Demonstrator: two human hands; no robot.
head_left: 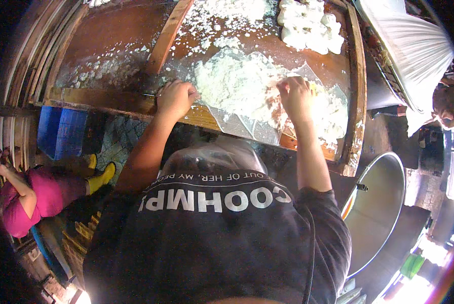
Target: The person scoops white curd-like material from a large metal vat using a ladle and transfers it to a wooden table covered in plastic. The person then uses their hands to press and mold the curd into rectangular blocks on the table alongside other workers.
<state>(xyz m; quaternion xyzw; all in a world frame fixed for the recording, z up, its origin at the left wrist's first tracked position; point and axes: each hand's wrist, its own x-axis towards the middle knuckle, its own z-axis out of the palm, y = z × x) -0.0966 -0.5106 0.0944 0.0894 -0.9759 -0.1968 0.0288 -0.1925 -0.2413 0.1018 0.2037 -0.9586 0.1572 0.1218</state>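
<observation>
A heap of white, crumbly material (232, 78) lies on a clear plastic sheet (237, 125) on a wooden worktable. The sheet's corners stick out past the heap and over the table's near edge. At the heap's left side, my left hand (177, 99) is closed with its fingers curled; what they hold, if anything, is hidden. Over the right part of the heap, my right hand (297, 97) is closed in a pinch, and I cannot make out what is in it. Pinkish patches show in the crumbs just left of it.
White, rounded lumps (310, 25) sit at the table's far right. A wooden divider (168, 38) and raised rims cross the table. A large round metal vessel (376, 213) stands to the right. At left are a blue crate (62, 131) and a person in a pink top (44, 195).
</observation>
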